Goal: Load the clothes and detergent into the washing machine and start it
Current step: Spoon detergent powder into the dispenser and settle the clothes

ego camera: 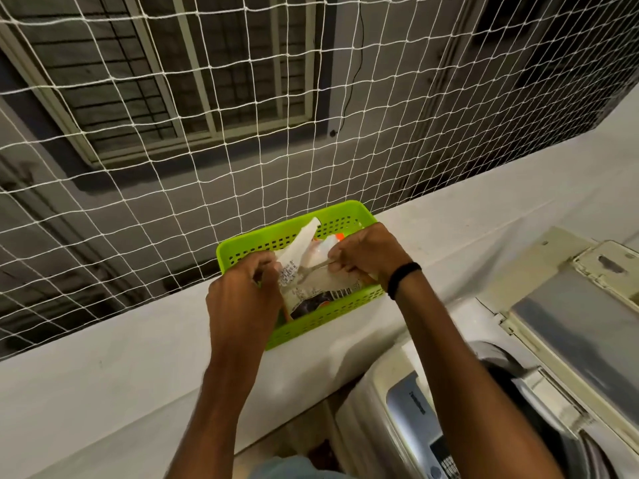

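Note:
A white detergent packet (313, 274) with printed text and a barcode stands in a bright green perforated basket (294, 233) on a pale ledge. My left hand (247, 292) grips the packet's left side. My right hand (366, 252), with a black band on the wrist, pinches the packet's upper right edge. The top-loading washing machine (411, 409) sits at the lower right with its lid (574, 323) raised. Its drum opening is mostly hidden behind my right forearm.
The pale ledge (138, 357) runs across the view from lower left to upper right. Behind it stretches a white rope safety net (207, 133), with a building wall and barred window beyond. The basket sits against the net.

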Tool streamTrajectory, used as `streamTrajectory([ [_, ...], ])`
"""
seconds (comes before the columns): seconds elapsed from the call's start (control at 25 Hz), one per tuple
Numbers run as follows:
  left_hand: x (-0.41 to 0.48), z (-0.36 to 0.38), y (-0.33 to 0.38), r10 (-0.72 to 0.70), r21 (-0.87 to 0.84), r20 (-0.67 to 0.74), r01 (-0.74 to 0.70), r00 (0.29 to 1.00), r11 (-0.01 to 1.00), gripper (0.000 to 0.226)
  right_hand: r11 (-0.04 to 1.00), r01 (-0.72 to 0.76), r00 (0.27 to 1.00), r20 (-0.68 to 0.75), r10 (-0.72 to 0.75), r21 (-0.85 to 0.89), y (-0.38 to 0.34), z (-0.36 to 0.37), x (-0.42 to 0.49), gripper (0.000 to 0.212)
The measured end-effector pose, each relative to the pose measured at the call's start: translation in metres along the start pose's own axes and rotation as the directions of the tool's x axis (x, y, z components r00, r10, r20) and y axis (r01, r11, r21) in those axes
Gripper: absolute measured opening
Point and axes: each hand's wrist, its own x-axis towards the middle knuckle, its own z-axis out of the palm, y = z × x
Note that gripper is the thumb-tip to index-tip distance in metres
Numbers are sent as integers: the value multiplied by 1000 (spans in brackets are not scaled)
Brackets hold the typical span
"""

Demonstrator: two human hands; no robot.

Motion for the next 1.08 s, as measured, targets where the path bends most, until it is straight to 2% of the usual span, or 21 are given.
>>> streamTrajectory([
  [0.12, 1, -2, 3, 3, -6, 1, -3, 1000, 1000, 31, 990, -16, 998, 67, 7, 139, -3, -1, -3, 17],
  [0.2, 1, -4, 4, -6, -12, 15, 7, 1000, 1000, 32, 988, -22, 997, 79, 10, 154, -3, -8, -6, 16],
  [0.4, 1, -5, 6, 6, -55, 11, -6, 1000, 998, 25, 978, 30, 999, 17, -35, 206, 0, -40, -26, 13],
  [0.76, -4, -1, 28, -13, -122, -40, 8, 999, 993, 14, 897, -52, 998, -10, 63, 439, 27, -76, -44, 16],
  [1.08, -20, 9, 46, -13, -203, -43, 4, 999, 979, 11, 850, -21, 996, -65, 66, 527, 45, -93, -60, 17],
])
